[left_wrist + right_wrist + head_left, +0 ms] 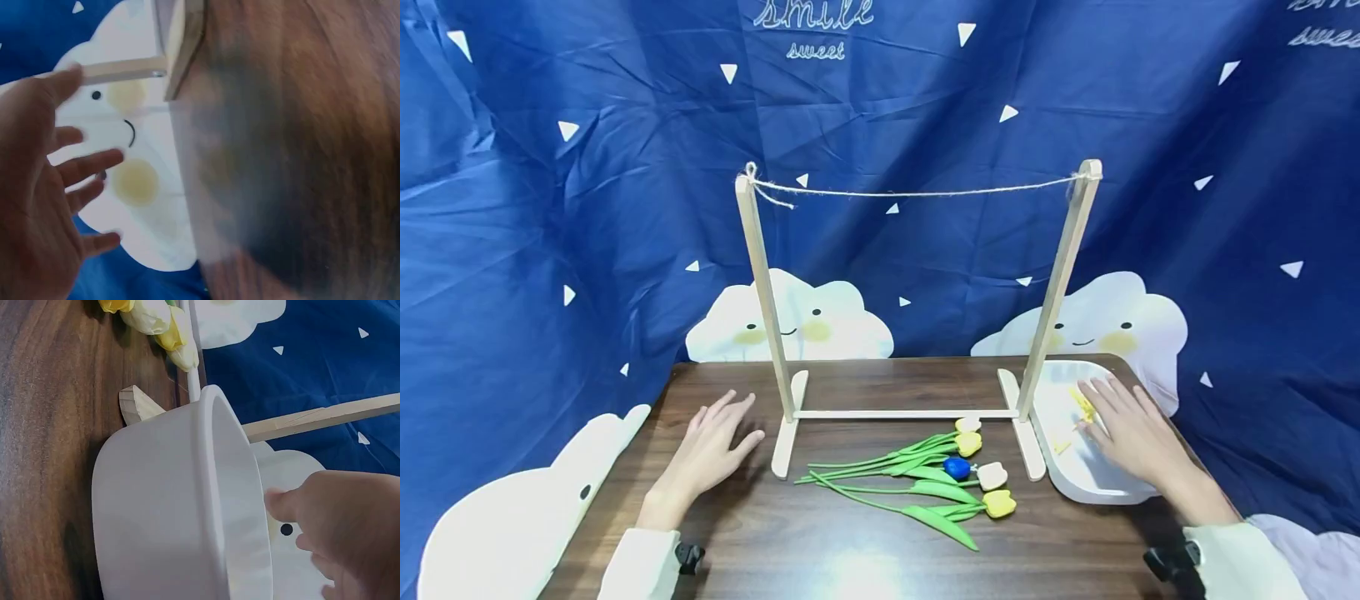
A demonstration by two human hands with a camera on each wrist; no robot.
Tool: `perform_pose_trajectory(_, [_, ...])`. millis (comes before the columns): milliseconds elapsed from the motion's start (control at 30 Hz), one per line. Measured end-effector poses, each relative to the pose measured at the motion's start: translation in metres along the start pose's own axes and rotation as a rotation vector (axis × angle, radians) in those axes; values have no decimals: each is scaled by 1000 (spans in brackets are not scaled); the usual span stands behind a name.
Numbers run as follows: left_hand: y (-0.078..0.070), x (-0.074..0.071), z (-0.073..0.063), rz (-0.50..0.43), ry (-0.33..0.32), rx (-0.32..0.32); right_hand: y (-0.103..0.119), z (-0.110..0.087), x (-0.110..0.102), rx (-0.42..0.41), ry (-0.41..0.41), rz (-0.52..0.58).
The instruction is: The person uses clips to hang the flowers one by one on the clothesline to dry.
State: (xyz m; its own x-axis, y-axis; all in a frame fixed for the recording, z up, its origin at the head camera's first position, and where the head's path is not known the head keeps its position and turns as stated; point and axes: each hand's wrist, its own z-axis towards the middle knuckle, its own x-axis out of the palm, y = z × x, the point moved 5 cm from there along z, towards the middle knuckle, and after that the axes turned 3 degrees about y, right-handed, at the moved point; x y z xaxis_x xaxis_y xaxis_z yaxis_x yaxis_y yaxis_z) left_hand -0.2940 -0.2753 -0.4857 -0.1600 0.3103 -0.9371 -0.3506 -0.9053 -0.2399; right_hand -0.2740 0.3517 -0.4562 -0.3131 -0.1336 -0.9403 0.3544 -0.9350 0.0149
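Note:
My left hand hovers over the left side of the table with its fingers spread and nothing in them. My right hand is above a white plastic tub, fingers extended and loosely apart. Small yellow pieces lie in the tub close to the fingertips, partly covered by the hand. Between the hands are several artificial tulips with green stems: yellow tulips, white tulips and a blue tulip. Their heads point right. In the right wrist view the thumb shows just past the tub's rim.
A wooden frame stands at the back of the table, with a left post, a right post and a low crossbar. Twine is strung between the post tops. Behind the brown table hangs a blue cloud-print curtain.

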Motion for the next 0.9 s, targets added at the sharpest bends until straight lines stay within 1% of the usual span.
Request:
perform_pose_trajectory(67, [-8,-5,1,31,-43,62,2,4,-4,-24,-22,-12])
perform_pose_trajectory(133, [-17,-11,1,66,-84,118,3,8,-8,-35,-18,4])
perform_pose_trajectory(200, [-27,-16,1,85,-111,163,3,12,-10,-40,20,30])
perform_pose_trajectory(267, [-37,-18,1,95,-122,203,3,15,-12,-38,78,58])
perform_pose_trajectory(333, [-46,-17,2,104,-122,245,1,21,-15,-39,130,92])
perform_pose_trajectory(400, [-55,-14,2,105,-110,287,-1,27,-18,-55,165,115])
perform_pose_trajectory(467, [-65,-11,3,98,-87,321,-4,34,-22,-70,183,130])
perform_pose_trajectory(567, [-77,-4,5,75,-29,353,-5,44,-27,-125,212,140])
perform_pose_trajectory(633, [-85,2,5,74,4,376,-4,49,-26,-159,247,139])
perform_pose_trajectory(733, [-95,13,5,78,35,431,0,53,-21,-214,309,134])
perform_pose_trajectory(833, [-105,22,5,59,55,492,2,57,-13,-244,369,130])
perform_pose_trajectory(900, [-108,28,4,47,83,513,2,60,-7,-258,402,132])
